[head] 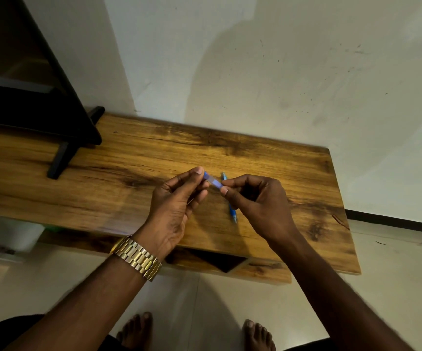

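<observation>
Both my hands hold a small blue and clear plastic piece [213, 181], like a pen cap, above the wooden table [118, 178]. My left hand [177, 201] pinches its upper left end between thumb and fingers. My right hand [255, 198] pinches its lower right end with thumb and forefinger. A blue pen [232, 212] lies on the table under my right hand, partly hidden by it, its tip pointing toward me.
A dark stand with black feet [60, 158] occupies the table's left back. A white wall [280, 72] rises behind the table. The table's right edge [344, 211] drops to a tiled floor. My bare feet [139, 330] stand below the front edge.
</observation>
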Available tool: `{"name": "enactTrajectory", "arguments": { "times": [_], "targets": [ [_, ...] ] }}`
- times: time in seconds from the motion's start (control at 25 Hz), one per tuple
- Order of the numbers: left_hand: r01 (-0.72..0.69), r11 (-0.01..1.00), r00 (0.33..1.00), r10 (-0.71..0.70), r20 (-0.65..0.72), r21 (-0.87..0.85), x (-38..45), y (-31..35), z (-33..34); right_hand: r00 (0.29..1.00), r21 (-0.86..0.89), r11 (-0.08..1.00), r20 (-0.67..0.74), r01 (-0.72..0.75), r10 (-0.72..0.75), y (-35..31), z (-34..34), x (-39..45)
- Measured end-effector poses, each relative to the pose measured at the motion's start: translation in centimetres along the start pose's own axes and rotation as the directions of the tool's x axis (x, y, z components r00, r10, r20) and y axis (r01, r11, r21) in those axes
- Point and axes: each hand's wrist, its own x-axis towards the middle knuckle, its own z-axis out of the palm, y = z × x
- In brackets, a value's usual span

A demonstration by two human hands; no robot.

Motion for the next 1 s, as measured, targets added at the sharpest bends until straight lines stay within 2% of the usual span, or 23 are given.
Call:
{"name": "enactTrajectory", "arguments": {
  "times": [0.16, 0.24, 0.48, 0.56, 0.64, 0.72, 0.8, 0.92, 1.0],
  "targets": [
    [0.016, 0.997, 1.000, -0.016, 0.008, -0.073, -0.4, -0.3, 0.4, 1.000, 0.127, 0.992, -0.003, -0.029, 0.030, 0.1, 0.7, -0.5],
    [-0.013, 0.998, 1.000, 0.013, 0.009, -0.057, -0.3, -0.3, 0.3, 0.999, 0.160, 0.986, -0.025, -0.043, 0.047, 0.2, 0.8, -0.4],
    [-0.131, 0.970, 0.990, 0.119, 0.070, 0.203, 0.5, 0.4, -0.3, 1.000, 0.032, 0.999, -0.022, -0.017, 0.018, 0.2, -0.7, 0.3],
    [-0.245, 0.900, 0.967, 0.202, 0.153, 0.360, 0.7, 0.8, -0.7, 1.000, 0.017, 1.000, -0.004, -0.005, 0.005, 0.2, -0.9, 0.3],
    [-0.369, 0.782, 0.927, 0.272, 0.258, 0.501, 0.8, 1.2, -1.3, 1.000, 0.017, 1.000, 0.006, -0.001, 0.001, 0.3, -1.0, 0.3],
    [-0.424, 0.717, 0.904, 0.294, 0.311, 0.554, 1.0, 1.6, -1.8, 1.000, 0.019, 1.000, 0.011, -0.006, 0.006, 0.3, -1.1, 0.3],
    [-0.423, 0.736, 0.904, 0.304, 0.300, 0.528, 1.2, 1.8, -1.9, 1.000, 0.026, 1.000, 0.011, -0.006, 0.006, 0.2, -1.0, 0.3],
    [-0.336, 0.873, 0.939, 0.283, 0.194, 0.352, 1.3, 2.0, -1.5, 1.000, 0.064, 0.998, -0.005, -0.010, 0.011, 0.2, -0.9, 0.3],
    [-0.285, 0.924, 0.956, 0.254, 0.150, 0.253, 1.5, 2.0, -1.4, 1.000, 0.107, 0.994, -0.019, -0.012, 0.014, 0.2, -0.8, 0.3]
  ]
}}
